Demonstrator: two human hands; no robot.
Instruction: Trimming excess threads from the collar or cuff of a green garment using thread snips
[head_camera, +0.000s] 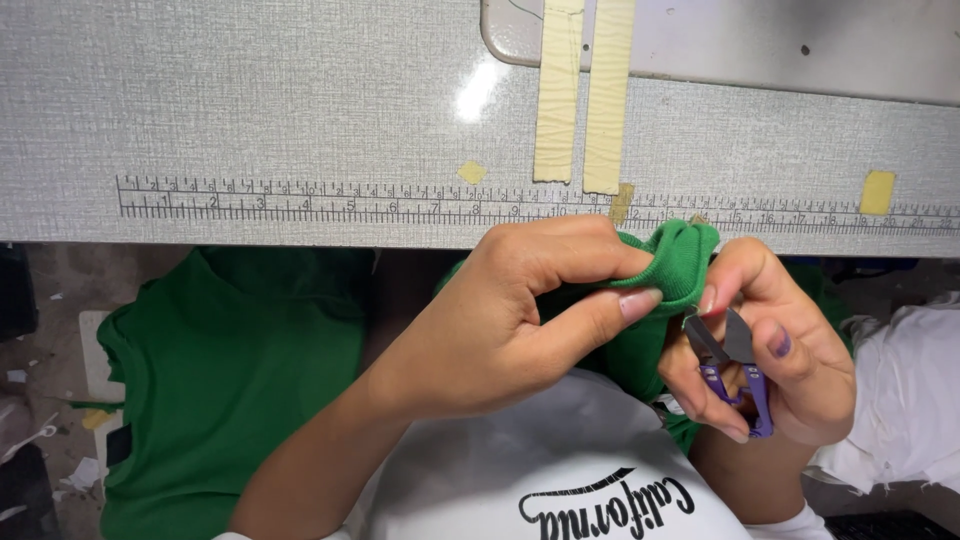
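1. The left hand (510, 320) pinched a folded edge of green knit fabric (675, 260) between thumb and curled fingers, holding it up just at the near edge of the work table (250, 110).
2. The right hand (770, 340) gripped a pair of purple-handled thread snips (735, 365), its fingers wrapped round the handles; the dark blades stood slightly parted and pointed up toward the bunched fabric, their tips just beside it (whether they touched the cloth could not be told).
3. The held fabric sat between the two hands, right of centre, and ran down behind them toward the person's lap.
4. More of the green garment (230, 380) hung to the left, below the table's near edge.
5. A printed ruler strip (300, 200) ran left to right along the grey table near its front.
6. Two strips of beige masking tape (585, 95) lay side by side on the far part of the table, with small yellow tape scraps (877, 192) close to the ruler.
7. White cloth (905, 400) lay at the right, near the right hand.
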